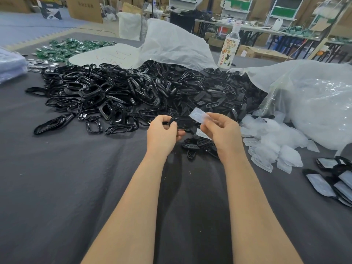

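My left hand (pixel 163 133) grips a black plastic frame piece (pixel 183 121) just above the dark cloth. My right hand (pixel 222 131) pinches a translucent white plastic insert (pixel 200 115) by one end, its free end tilted up over the black piece. A second clear insert (pixel 202 133) shows under my right fingers. Behind the hands lies a large heap of glossy black frames (pixel 99 94) and flat black perforated plates (pixel 213 92).
Loose clear inserts (pixel 274 147) spill from a plastic bag (pixel 314 100) on the right. Assembled black-and-clear pieces (pixel 335 180) lie at the right edge. A drink bottle (pixel 229 48), a white sack (pixel 177 42) and green circuit boards (pixel 70 47) sit farther back.
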Motion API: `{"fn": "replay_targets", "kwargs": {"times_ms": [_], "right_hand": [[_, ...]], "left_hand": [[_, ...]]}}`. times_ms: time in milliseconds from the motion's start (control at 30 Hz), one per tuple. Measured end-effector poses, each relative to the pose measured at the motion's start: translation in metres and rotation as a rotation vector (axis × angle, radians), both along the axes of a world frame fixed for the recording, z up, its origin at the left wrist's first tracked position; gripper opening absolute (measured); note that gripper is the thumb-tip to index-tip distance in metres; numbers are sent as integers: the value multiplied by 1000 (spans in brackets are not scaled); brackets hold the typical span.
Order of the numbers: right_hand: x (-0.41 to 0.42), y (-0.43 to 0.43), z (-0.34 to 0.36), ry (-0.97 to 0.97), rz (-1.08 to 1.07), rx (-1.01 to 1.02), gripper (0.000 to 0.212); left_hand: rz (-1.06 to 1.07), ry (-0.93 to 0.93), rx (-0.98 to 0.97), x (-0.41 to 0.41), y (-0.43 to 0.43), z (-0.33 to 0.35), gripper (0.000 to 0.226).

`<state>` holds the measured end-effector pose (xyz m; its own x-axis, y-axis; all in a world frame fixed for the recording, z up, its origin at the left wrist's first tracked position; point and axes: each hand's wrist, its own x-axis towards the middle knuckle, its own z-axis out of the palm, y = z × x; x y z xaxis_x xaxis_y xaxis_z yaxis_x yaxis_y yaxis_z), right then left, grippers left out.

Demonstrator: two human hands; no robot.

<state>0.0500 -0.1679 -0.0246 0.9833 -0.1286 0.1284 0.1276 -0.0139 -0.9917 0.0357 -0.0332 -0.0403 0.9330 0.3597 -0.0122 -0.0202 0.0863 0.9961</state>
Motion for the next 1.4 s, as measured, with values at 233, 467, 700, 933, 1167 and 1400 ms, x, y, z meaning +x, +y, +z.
{"fn": "replay_targets", "kwargs": {"times_ms": [233, 467, 700, 933, 1167, 1400], "right_hand": [[-1, 1, 1, -66, -8, -60, 17], [-2, 5, 3, -124, 62, -278, 13], [3, 9, -4, -135, -7, -414, 7], [0, 14, -5, -169, -80, -397, 8], [-1, 16, -7, -267, -125, -477, 9], [-1, 19, -8, -229, -113, -319, 23]], "left_hand": [[2, -4, 10, 0, 1, 0, 23], [-22, -24, 32, -4, 0, 4, 23], [-97, -40, 14, -5, -2, 7, 13], [-167, -65, -28, -10, -5, 10, 14], [-155, -72, -14, -8, -6, 10, 5], [-137, -48, 14, -8, -4, 9, 13]]}}
